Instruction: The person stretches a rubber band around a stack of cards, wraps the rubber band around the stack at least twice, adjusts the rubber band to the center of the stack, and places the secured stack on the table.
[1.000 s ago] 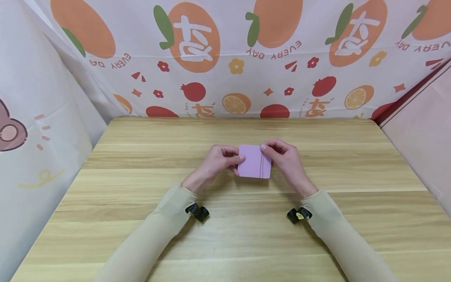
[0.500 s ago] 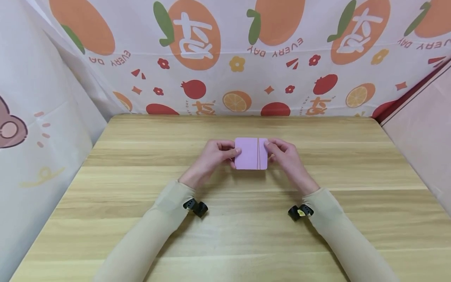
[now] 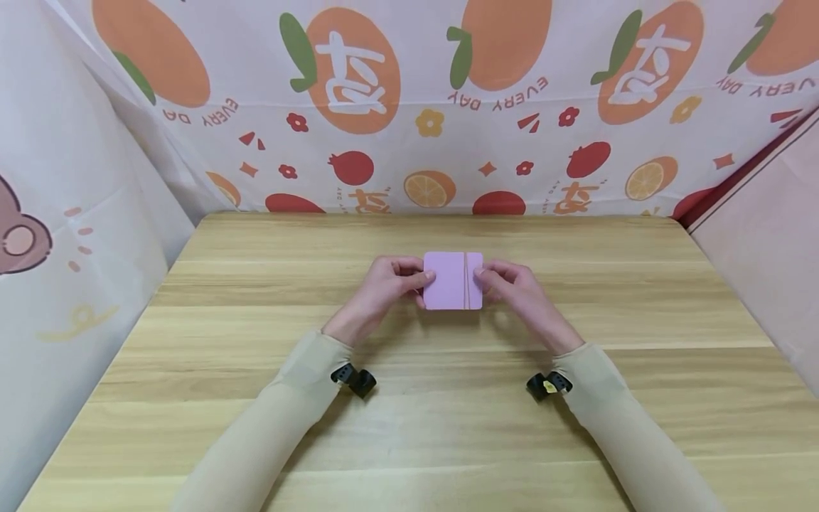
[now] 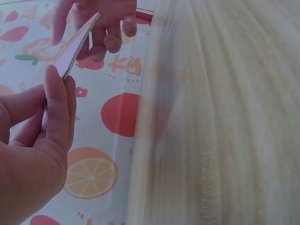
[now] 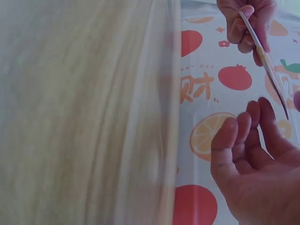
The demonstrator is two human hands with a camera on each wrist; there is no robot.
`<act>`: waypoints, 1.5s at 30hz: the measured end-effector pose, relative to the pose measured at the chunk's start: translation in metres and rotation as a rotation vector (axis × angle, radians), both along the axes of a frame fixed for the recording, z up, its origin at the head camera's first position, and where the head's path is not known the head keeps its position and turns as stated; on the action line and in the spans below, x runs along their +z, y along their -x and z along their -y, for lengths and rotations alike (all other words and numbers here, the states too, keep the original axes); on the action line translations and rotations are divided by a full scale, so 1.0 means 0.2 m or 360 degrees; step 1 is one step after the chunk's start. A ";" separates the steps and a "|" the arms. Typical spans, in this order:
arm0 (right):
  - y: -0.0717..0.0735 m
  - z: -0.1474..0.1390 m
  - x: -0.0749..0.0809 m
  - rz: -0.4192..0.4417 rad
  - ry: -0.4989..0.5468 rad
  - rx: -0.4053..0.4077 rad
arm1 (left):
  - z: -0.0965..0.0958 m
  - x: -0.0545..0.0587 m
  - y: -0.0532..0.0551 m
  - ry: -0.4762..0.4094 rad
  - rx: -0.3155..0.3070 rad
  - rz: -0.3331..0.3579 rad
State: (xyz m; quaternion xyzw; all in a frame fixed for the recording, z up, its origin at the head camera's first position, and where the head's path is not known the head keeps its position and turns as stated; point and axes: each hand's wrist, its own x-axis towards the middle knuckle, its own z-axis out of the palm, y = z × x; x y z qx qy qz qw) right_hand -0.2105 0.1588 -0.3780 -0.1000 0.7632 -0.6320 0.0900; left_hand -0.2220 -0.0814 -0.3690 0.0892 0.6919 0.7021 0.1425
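Observation:
A thin purple square card with rounded corners is held above the table, its broad face toward the head camera. A tan rubber band loops round it in two strands, right of its middle. My left hand pinches the card's left edge, thumb on the front face and fingers behind. My right hand is at the right edge with its thumb at the front face. In the right wrist view, the fingers of the right hand are loosely bent and stand apart from the card, which shows edge-on.
The wooden table spreads beneath both arms. A fruit-print cloth hangs behind its far edge, with a pale cloth at the left and a pinkish panel at the right. Dark cameras sit on both wrists.
The card has moved slightly left and away and has levelled. My right thumb has shifted from the band near the top edge to the card's right edge. The left hand keeps its pinch.

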 end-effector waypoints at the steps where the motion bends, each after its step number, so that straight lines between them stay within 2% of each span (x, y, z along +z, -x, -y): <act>1: 0.00 0.00 0.00 0.0008 -0.0016 0.0018 | 0.00 0.00 0.00 0.0005 0.0004 0.0004; 10: -0.01 -0.03 -0.01 0.0079 -0.0243 0.0233 | 0.00 0.02 0.00 0.0021 0.0025 0.0061; 15: 0.00 -0.04 0.00 0.0097 -0.0346 0.0303 | -0.01 0.02 0.00 0.0029 0.0038 0.0058; 20: 0.00 -0.04 0.00 0.0090 -0.0380 0.0349 | -0.01 0.01 0.01 0.0035 0.0037 0.0031; 32: -0.02 0.00 -0.04 0.0123 -0.0420 0.0316 | -0.01 -0.01 -0.01 0.0022 0.0065 0.0041; 45: -0.02 0.02 -0.05 0.0183 -0.0359 0.0293 | -0.01 -0.01 -0.02 0.0011 0.0073 0.0032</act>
